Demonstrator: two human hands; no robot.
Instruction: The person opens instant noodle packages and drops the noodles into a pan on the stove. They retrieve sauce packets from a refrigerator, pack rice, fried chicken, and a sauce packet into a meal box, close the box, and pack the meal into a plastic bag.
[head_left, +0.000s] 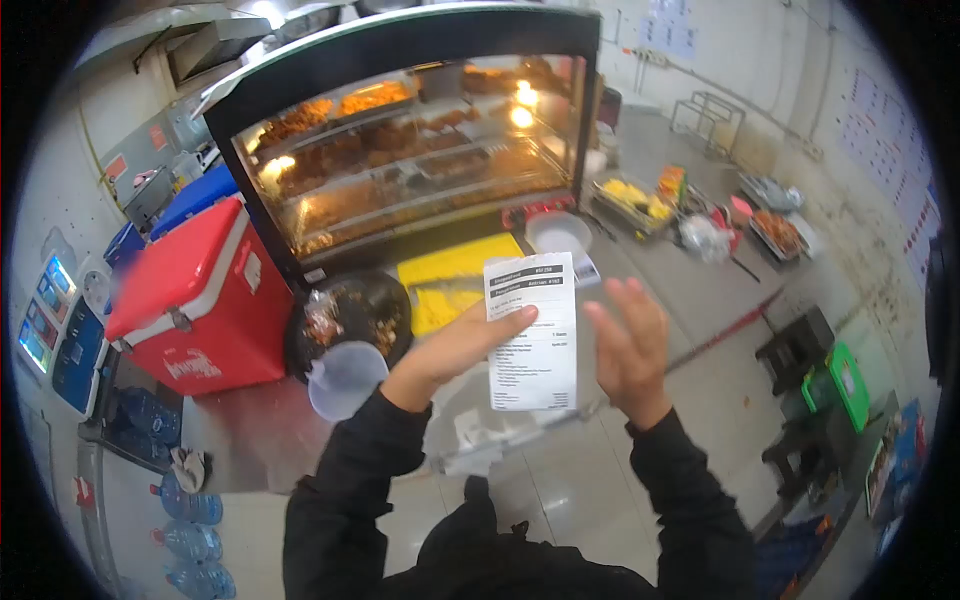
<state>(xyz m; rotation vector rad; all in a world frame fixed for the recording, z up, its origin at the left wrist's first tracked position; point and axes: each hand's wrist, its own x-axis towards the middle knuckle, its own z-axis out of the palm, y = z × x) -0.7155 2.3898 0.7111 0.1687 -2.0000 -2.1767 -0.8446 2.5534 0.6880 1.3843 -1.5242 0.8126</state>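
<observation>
A long white printed receipt [535,372] stands upright in front of my chest, its printed side facing me. My left hand [452,345] grips its left edge, thumb lying across the front and the other fingers hidden behind the paper. To the right of the receipt, my right hand [632,350] is raised with its fingers stretched out and holds nothing. Behind the paper, on the counter, lies a yellow cutting board [430,312] with a knife-like dark item on it. A translucent plastic container [347,382] sits left of my left wrist, beside a black round pan [398,300] holding food scraps.
A lit glass food warmer [400,235] with fried food fills the back. Left of it stands a red cooler box [200,300]. Trays of food [630,205] sit on the right counter [670,275]. Water bottles [190,540] lie lower left; a green stool [845,385] is right.
</observation>
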